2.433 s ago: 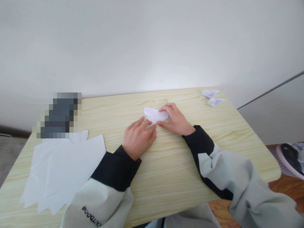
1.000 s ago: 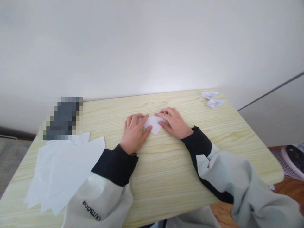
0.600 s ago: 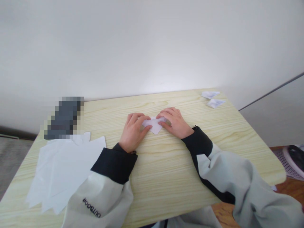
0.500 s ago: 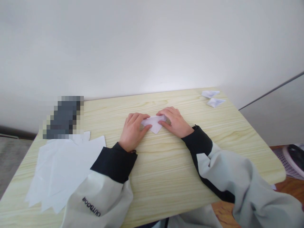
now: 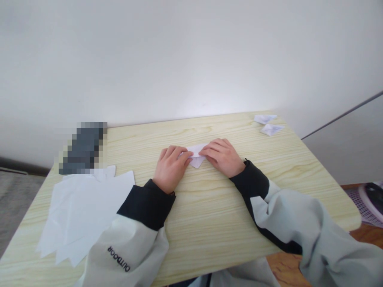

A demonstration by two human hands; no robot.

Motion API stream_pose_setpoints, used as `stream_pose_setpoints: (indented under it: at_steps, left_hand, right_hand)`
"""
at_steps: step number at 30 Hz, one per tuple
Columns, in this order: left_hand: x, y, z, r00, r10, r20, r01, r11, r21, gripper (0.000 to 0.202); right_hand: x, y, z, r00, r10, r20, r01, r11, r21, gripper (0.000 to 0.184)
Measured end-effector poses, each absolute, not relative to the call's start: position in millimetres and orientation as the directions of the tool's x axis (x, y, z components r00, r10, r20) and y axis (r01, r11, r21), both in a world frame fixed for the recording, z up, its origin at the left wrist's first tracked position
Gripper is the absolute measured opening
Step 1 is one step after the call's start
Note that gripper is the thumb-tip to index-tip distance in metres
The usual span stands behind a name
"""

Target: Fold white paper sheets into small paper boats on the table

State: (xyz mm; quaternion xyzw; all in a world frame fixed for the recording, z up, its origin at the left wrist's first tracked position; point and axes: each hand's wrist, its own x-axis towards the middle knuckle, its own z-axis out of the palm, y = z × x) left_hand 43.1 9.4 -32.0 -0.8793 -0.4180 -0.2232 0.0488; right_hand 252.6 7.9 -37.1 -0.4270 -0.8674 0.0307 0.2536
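Observation:
A small folded piece of white paper (image 5: 196, 156) lies on the pale wooden table (image 5: 209, 207), mostly covered by my hands. My left hand (image 5: 171, 168) rests on its left part, fingers bent and pressed down on the paper. On the right part sits my right hand (image 5: 223, 156), its fingertips pressing the paper close to the left hand's fingertips. Only the top edge and a lower point of the paper show between them.
A loose stack of white sheets (image 5: 80, 213) lies at the table's left front. A pixelated dark object (image 5: 83, 148) sits behind the stack. Two small folded paper pieces (image 5: 268, 123) rest at the far right corner. A basket (image 5: 372, 201) stands on the floor at the right.
The paper was folded smaller and flattened. Both hands closed in over it, and their fingertips now nearly meet at its middle.

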Motion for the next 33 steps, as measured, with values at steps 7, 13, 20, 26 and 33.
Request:
stream_pose_setpoints:
  at_steps: [7, 13, 20, 26, 33]
  left_hand:
    - [45.1, 2.8, -32.1, 0.606, 0.617, 0.502, 0.741, -0.668, -0.072, 0.016]
    - [45.2, -7.0, -31.7, 0.627, 0.582, 0.517, 0.730, -0.671, -0.131, 0.018]
    - [41.0, -20.6, -34.2, 0.538, 0.670, 0.511, 0.774, -0.633, 0.016, 0.023]
    - [45.0, -17.7, -31.3, 0.550, 0.727, 0.410, 0.789, -0.614, 0.030, 0.033]
    - [48.3, -17.1, -24.1, 0.570, 0.763, 0.306, 0.803, -0.595, -0.012, 0.035]
  right_hand:
    - [254.4, -6.5, -41.2, -0.524, 0.724, 0.448, 0.761, 0.634, -0.134, 0.026]
    - [252.7, -15.1, -48.0, -0.483, 0.709, 0.514, 0.806, 0.589, -0.055, 0.024]
    - [248.6, -19.6, -46.4, -0.435, 0.712, 0.551, 0.846, 0.533, -0.020, 0.022]
    - [244.1, -19.5, -42.5, -0.441, 0.737, 0.512, 0.850, 0.525, -0.024, 0.023]
    - [235.4, -18.5, -37.5, -0.434, 0.804, 0.406, 0.871, 0.489, -0.039, 0.033]
